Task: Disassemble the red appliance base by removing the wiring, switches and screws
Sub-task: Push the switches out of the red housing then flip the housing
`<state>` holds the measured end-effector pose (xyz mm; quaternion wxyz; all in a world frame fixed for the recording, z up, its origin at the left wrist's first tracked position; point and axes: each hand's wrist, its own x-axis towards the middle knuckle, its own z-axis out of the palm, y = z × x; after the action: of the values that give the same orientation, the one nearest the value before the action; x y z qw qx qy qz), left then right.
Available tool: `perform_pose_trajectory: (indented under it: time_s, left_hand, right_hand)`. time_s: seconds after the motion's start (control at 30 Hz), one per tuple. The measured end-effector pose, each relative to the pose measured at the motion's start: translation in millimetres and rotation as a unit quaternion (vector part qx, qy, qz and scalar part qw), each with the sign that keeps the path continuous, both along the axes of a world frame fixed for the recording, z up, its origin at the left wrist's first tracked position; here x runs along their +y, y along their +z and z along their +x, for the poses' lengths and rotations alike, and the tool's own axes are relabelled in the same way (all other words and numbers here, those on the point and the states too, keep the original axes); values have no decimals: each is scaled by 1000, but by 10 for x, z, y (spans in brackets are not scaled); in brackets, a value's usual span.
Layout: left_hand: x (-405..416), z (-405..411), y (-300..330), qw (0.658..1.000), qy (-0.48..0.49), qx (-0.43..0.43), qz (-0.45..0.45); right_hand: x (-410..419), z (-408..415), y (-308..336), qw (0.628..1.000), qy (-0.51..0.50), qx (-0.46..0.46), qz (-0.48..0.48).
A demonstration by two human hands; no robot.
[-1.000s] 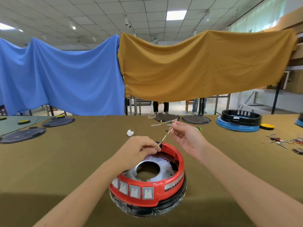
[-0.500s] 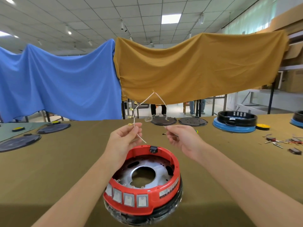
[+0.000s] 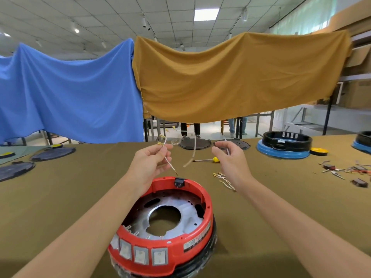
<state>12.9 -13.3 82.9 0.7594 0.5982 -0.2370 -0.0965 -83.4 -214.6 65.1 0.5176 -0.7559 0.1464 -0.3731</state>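
Note:
The red appliance base (image 3: 205,199) stands on the table close to me, open side up, with a metal plate (image 3: 180,201) inside. A row of grey switches (image 3: 140,255) sits in its front wall and a black socket (image 3: 179,181) on its far rim. Above and beyond the base, my left hand (image 3: 149,163) pinches a white wire harness (image 3: 194,150) with brass terminals (image 3: 160,143). The harness hangs in a loop between my hands. My right hand (image 3: 228,160) pinches its other thin end, off to the right.
Loose terminal wires (image 3: 224,180) and a yellow-handled screwdriver (image 3: 207,160) lie beyond the base. Black discs (image 3: 53,154) rest at the left, black and blue bases (image 3: 285,145) and small parts (image 3: 341,171) at the right. Blue and mustard cloths hang behind the table.
My left hand left the base's rim and rose with the wire harness, now free of the base. Both hands moved apart, and the loop sags lower between them.

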Motion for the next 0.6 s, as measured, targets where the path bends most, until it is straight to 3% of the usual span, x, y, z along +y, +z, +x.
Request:
perform_pose_trajectory:
  time_s: [0.27,0.4,0.5,0.6]
  left_hand:
    - [-344,87,82,991,-114,52,37]
    - [-501,118,37,995,-51,88,0]
    - [-685,103,3,992,-19,120,-31]
    - [-902,62,-20,989,-40,139,-21]
  right_hand:
    - [-335,293,123,997,-10,41,-67]
    - [-330,291,29,994,41,56,-82]
    - [-300,245,-144,993,99,47,-49]
    - [-421,270,-227,999,19,16,23]
